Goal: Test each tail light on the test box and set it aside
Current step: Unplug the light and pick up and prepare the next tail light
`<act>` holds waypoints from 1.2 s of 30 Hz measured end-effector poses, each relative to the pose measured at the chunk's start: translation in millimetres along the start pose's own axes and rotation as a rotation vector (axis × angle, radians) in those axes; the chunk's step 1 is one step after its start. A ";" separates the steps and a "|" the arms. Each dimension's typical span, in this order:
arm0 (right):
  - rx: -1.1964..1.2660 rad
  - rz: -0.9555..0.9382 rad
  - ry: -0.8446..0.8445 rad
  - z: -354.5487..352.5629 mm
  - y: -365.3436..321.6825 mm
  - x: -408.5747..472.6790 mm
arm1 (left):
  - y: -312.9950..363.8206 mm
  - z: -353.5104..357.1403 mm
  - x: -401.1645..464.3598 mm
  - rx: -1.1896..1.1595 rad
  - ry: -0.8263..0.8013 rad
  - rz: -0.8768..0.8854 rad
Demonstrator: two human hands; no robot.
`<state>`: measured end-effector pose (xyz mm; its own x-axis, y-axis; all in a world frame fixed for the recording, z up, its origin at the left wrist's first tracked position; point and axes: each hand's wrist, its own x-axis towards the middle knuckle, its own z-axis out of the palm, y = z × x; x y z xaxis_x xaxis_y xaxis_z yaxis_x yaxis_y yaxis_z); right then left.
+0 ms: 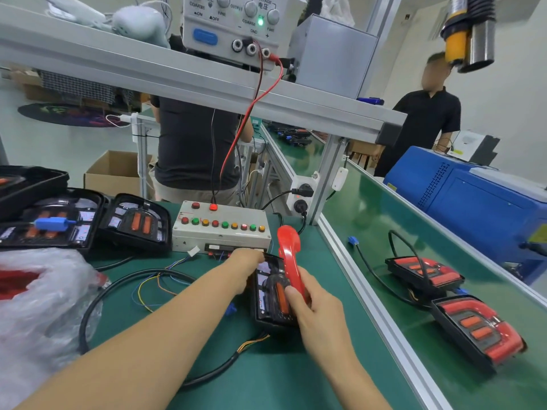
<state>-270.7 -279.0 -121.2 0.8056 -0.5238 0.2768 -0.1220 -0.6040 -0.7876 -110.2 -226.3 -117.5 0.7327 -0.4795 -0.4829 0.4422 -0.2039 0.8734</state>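
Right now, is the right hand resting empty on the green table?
No, the right hand grips a red lens piece, holding it upright over the tail light lying before the test box.

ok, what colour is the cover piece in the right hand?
Bright red. The cover piece in the right hand shows best in the head view.

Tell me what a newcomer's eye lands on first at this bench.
First the red lens cover gripped upright in the right hand, over the black tail light at centre. Behind it, the left hand reaches the front edge of the grey test box with its coloured lamps. Two finished tail lights lie on the green belt at right.
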 end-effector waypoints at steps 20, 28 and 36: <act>-0.652 -0.158 -0.166 32.2 -27.7 -30.4 | -15.4 -12.2 -23.7 -0.576 -0.128 0.127; -0.659 -0.222 -0.054 38.2 -23.7 -27.3 | -20.9 -9.0 -22.1 -0.533 -0.179 0.290; -0.201 -0.006 0.049 17.5 -11.4 -32.4 | -13.2 -18.2 -22.0 -0.614 -0.018 0.333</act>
<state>-285.2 -244.6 -130.9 0.7782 -0.5454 0.3112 -0.2344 -0.7121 -0.6618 -122.7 -197.5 -119.6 0.8737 -0.4479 -0.1899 0.4118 0.4730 0.7789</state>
